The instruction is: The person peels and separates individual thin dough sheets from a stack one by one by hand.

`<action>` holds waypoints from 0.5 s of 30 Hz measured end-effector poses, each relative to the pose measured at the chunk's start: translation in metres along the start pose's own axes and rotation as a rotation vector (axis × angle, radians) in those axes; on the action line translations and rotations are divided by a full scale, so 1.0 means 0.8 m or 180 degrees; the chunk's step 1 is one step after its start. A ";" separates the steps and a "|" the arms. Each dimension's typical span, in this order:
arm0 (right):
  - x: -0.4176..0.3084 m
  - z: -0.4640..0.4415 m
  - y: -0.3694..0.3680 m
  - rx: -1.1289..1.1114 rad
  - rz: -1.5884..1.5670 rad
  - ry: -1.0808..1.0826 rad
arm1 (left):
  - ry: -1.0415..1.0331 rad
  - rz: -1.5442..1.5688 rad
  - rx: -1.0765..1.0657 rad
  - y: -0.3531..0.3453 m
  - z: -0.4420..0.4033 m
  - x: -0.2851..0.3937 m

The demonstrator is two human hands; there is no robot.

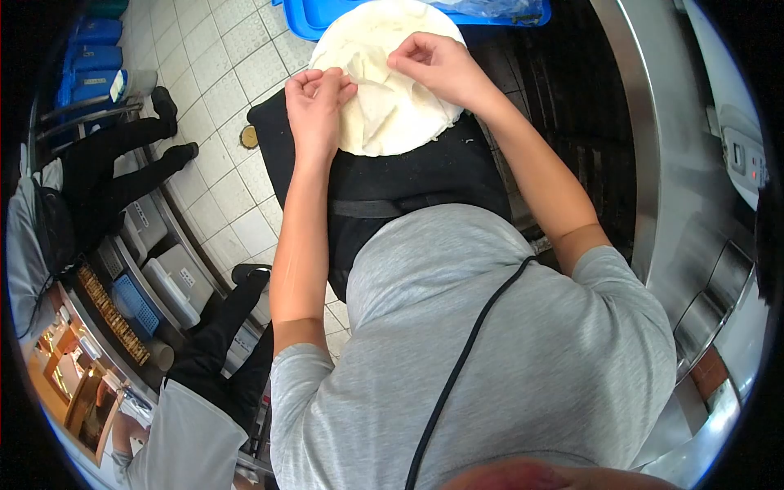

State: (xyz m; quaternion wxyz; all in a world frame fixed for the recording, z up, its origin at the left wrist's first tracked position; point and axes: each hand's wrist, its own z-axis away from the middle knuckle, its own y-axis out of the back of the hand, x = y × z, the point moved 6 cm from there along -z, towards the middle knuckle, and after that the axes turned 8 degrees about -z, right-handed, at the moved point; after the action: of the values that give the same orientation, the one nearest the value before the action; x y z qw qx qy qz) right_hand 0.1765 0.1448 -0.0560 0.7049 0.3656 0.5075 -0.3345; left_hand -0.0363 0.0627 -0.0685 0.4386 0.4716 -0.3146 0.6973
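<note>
Nearest: light grey T-shirt (490, 351) with a black round cord (467, 336) over it, then matte black cloth (400, 180) across the lap. The broad, round stack of thin cream-white sheets (408, 135) sits on that, in front of the torso, far side overlapping the blue plastic tray (299, 26). Left hand (313, 106): thumb and fingers pinching the thin, translucent off-white flap (377, 96) raised from the top of the stack. Right hand (437, 72): thumb and index tips together on the flap's far-right edge, other fingers curled. Risks, my read: flap tears if the hands pull unevenly or it sticks to the layer below; it creases if let go bunched; stack could slide if the lap shifts, since neither hand is holding it down. Orientation: stack is roughly circular, so no real long axis and it points nowhere. Flap's folds run mostly away from the body, fanning toward the hands. Further out: crumpled clear plastic film (482, 6) in the tray, pale square-tiled floor (233, 90) left of it.
</note>
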 end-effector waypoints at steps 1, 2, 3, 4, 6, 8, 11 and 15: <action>-0.001 0.001 -0.001 -0.0002 -0.0004 -0.0003 | -0.0177 -0.0333 0.0039 -0.001 0.003 0.005; -0.011 0.003 0.000 0.0154 0.0580 0.0354 | -0.0174 -0.0335 0.0040 0.001 0.000 0.003; -0.022 0.005 0.001 0.0311 0.1168 0.0711 | -0.0368 -0.0938 -0.0117 -0.002 -0.004 0.006; -0.018 0.004 -0.001 0.0313 0.1169 0.0710 | -0.0562 -0.1541 -0.0276 -0.007 -0.006 0.007; -0.015 0.003 -0.003 0.0550 0.1316 0.1102 | -0.0599 -0.1728 -0.0228 -0.010 -0.005 0.006; -0.010 0.001 -0.007 0.0552 0.1487 0.1206 | -0.0813 -0.2528 -0.0448 -0.020 -0.005 0.012; -0.015 -0.001 -0.011 0.0416 0.1628 0.1241 | -0.1084 -0.2691 -0.0383 -0.025 -0.004 0.016; -0.017 -0.004 -0.014 0.0267 0.1629 0.1073 | -0.1258 -0.2886 -0.0300 -0.028 -0.005 0.017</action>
State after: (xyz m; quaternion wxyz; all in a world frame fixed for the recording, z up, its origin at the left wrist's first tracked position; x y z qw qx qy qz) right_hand 0.1619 0.1435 -0.0461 0.6564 0.5607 0.4944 -0.1014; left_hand -0.0195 0.0797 -0.0567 0.6506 0.6637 -0.1861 0.3187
